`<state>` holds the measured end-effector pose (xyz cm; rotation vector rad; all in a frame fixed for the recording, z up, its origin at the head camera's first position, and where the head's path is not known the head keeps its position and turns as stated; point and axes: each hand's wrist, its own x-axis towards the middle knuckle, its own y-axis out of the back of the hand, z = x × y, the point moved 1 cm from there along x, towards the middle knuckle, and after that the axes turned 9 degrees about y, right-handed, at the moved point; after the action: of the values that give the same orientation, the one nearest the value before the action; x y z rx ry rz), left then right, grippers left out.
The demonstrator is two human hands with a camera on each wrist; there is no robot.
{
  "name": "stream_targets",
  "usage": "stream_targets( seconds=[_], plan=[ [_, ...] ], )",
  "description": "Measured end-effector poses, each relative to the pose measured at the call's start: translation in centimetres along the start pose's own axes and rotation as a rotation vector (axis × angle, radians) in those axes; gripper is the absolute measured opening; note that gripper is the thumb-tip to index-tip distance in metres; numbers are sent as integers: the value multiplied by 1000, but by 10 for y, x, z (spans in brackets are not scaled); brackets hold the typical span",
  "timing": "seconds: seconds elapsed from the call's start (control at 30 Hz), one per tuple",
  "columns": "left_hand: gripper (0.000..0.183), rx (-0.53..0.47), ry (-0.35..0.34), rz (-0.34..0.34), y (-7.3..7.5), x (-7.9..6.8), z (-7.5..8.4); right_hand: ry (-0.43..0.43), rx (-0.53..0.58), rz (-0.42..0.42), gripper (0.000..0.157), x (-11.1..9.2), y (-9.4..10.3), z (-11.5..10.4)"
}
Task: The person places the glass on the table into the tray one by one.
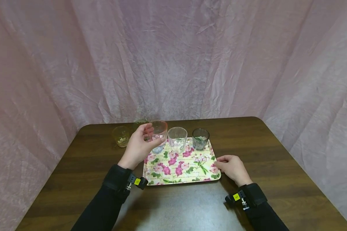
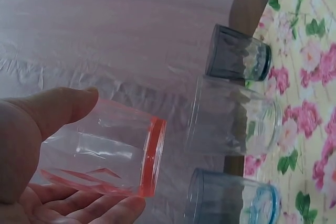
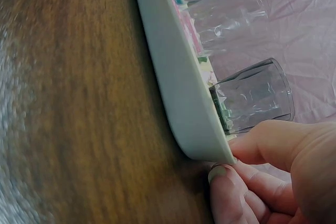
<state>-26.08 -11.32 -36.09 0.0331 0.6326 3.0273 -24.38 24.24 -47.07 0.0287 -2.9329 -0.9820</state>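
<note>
My left hand (image 1: 137, 147) holds a pink-tinted glass (image 1: 160, 128) in the air over the tray's back left corner, thumb on one side and fingers on the other. In the left wrist view this glass (image 2: 113, 150) has a red-orange base. On the flowered tray (image 1: 176, 175), a blue glass (image 2: 220, 198), a clear glass (image 1: 177, 140) and a grey glass (image 1: 200, 140) stand upright in a row along the back. The pink glass partly covers the blue one in the head view. My right hand (image 1: 233, 167) pinches the tray's right rim (image 3: 202, 140) between thumb and fingers.
To the left of the tray, a yellow glass (image 1: 120, 136) stands on the wooden table (image 1: 75, 179). Behind my left hand a green glass (image 1: 140, 123) is partly hidden. A pink curtain (image 1: 173, 64) hangs beyond the table's far edge.
</note>
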Motion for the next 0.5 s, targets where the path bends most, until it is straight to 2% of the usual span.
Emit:
stream_targets(
  seconds=[0.5],
  plan=[
    [79,35,-2,-42,-26,5,13,2,-1,4,24,0,0,-1]
  ],
)
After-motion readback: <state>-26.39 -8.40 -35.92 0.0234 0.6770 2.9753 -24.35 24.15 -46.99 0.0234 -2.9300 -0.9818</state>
